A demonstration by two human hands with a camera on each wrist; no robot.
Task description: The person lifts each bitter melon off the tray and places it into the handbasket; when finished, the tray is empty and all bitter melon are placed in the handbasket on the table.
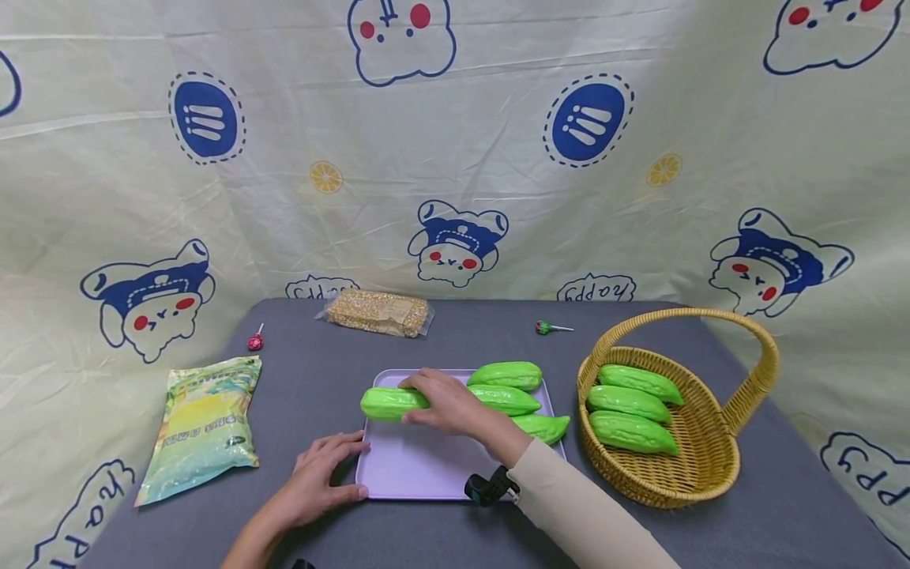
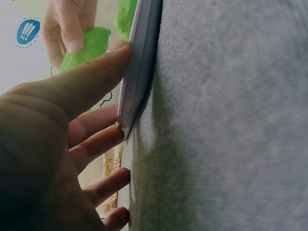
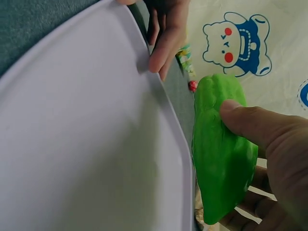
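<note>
A wicker basket stands well to the right of the grip, with three green bitter gourds lying side by side inside. Three more gourds lie just right of the grip. Beyond it, a clear packet of grain bars rests near the far edge of the grey table, a green lollipop to its right. A red lollipop and a green-and-yellow bag lie to the left, before a cartoon-print cloth backdrop.
</note>
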